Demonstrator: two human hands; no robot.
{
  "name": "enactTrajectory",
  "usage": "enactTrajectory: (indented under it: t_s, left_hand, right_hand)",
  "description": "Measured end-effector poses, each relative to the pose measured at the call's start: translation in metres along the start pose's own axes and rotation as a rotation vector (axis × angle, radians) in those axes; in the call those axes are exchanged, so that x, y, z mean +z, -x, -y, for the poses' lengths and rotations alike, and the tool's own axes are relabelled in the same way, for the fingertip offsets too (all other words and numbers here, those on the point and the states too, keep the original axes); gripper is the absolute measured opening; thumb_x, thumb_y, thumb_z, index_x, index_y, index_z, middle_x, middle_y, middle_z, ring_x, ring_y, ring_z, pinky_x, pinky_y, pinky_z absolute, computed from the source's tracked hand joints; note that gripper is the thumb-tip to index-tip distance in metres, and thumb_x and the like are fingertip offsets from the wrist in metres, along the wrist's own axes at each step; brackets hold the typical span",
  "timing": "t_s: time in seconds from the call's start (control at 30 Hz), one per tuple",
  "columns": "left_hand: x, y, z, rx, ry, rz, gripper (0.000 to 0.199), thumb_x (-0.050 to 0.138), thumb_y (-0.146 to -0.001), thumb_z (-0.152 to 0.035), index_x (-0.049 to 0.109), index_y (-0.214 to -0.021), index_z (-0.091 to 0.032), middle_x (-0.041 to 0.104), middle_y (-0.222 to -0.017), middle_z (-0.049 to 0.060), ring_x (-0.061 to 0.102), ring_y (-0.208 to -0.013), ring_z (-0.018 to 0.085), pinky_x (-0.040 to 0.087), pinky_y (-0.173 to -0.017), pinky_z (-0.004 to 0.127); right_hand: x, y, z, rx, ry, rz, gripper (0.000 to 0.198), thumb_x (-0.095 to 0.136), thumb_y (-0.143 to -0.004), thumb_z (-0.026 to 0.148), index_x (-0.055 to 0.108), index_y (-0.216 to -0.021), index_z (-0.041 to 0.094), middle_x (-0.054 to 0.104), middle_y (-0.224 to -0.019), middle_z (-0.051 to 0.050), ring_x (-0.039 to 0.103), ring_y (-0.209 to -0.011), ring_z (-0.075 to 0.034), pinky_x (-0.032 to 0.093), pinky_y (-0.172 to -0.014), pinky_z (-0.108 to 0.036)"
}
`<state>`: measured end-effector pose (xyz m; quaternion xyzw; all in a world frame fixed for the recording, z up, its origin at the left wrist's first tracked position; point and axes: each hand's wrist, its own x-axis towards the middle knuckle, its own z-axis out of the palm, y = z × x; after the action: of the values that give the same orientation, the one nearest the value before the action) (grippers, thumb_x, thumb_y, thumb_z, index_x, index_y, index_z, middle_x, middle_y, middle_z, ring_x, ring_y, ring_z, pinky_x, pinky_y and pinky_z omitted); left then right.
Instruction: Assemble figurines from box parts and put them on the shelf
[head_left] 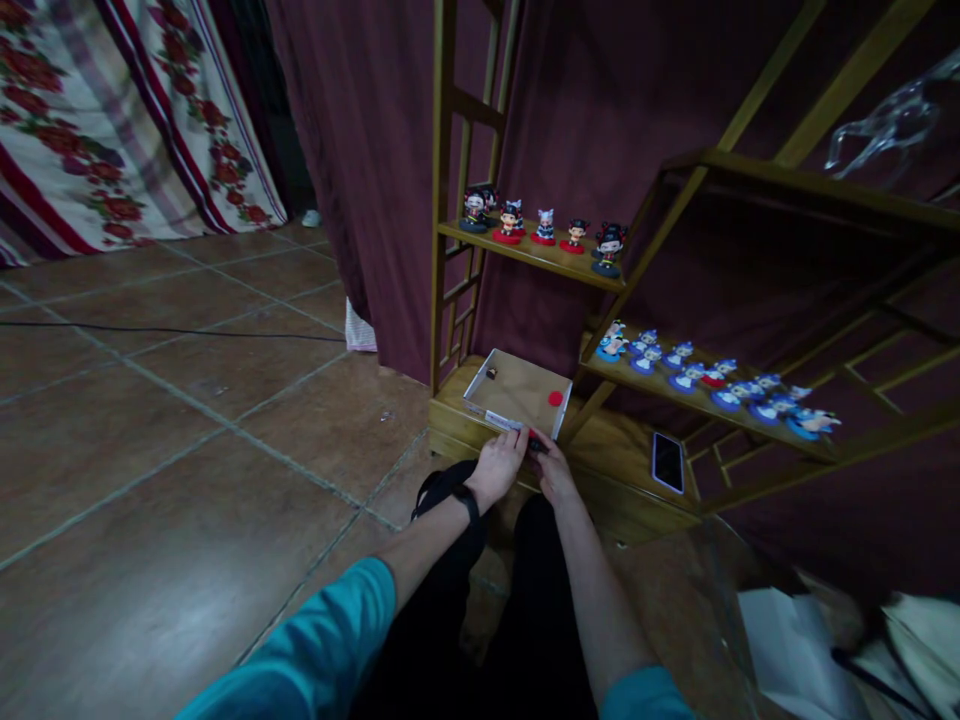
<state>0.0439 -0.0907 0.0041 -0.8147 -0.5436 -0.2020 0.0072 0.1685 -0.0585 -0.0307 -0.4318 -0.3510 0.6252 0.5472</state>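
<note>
My left hand (pixel 501 466) and my right hand (pixel 555 474) meet at the near edge of a shallow cardboard box (pixel 517 390). Between their closed fingertips is a small red and black figurine (pixel 535 441), mostly covered by the fingers. Inside the box, a round red base (pixel 555 398) lies at the right and a small dark piece (pixel 491 373), too small to name, at the left. The box sits on the low wooden bottom of a display shelf.
Several small figurines (pixel 545 228) stand on the upper shelf (pixel 540 258), and several blue and white ones (pixel 686 378) on the right shelf. A phone (pixel 667 462) lies at the lower right. A clear glass-like ornament (pixel 889 125) is at upper right. A cable (pixel 172 330) crosses the tiled floor.
</note>
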Motion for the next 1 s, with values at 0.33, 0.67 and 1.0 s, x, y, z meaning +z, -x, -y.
enactTrajectory:
  t_s: [0.33,0.67,1.0]
  left_hand:
    - [-0.009,-0.004,0.009,0.105,-0.005,-0.013,0.044,0.032,-0.084,-0.012,0.031,-0.128,-0.012,0.051,-0.109,0.017,0.05,-0.099,0.023,0.038,-0.08,0.035]
    - [-0.006,-0.003,0.009,0.108,-0.02,-0.009,0.047,0.031,-0.083,-0.01,0.028,-0.13,-0.011,0.051,-0.107,0.017,0.051,-0.098,0.023,0.039,-0.081,0.035]
    - [-0.006,-0.005,0.011,-0.144,0.463,0.031,0.043,0.043,-0.08,-0.018,0.042,-0.123,-0.021,0.053,-0.113,0.01,0.054,-0.097,0.02,0.041,-0.083,0.028]
  right_hand:
    - [0.0,-0.003,-0.003,-0.022,0.008,0.04,0.05,0.06,-0.055,0.011,0.059,-0.102,0.026,0.061,-0.108,-0.001,0.057,-0.098,-0.018,0.048,-0.082,-0.031]
    - [0.001,-0.004,-0.003,-0.02,-0.004,0.019,0.05,0.061,-0.053,0.01,0.06,-0.1,0.025,0.061,-0.109,-0.001,0.056,-0.099,-0.018,0.047,-0.083,-0.031]
    - [0.003,0.003,0.002,-0.004,-0.015,0.028,0.043,0.065,-0.052,0.014,0.063,-0.093,0.024,0.066,-0.093,0.0,0.059,-0.084,-0.016,0.048,-0.076,-0.03]
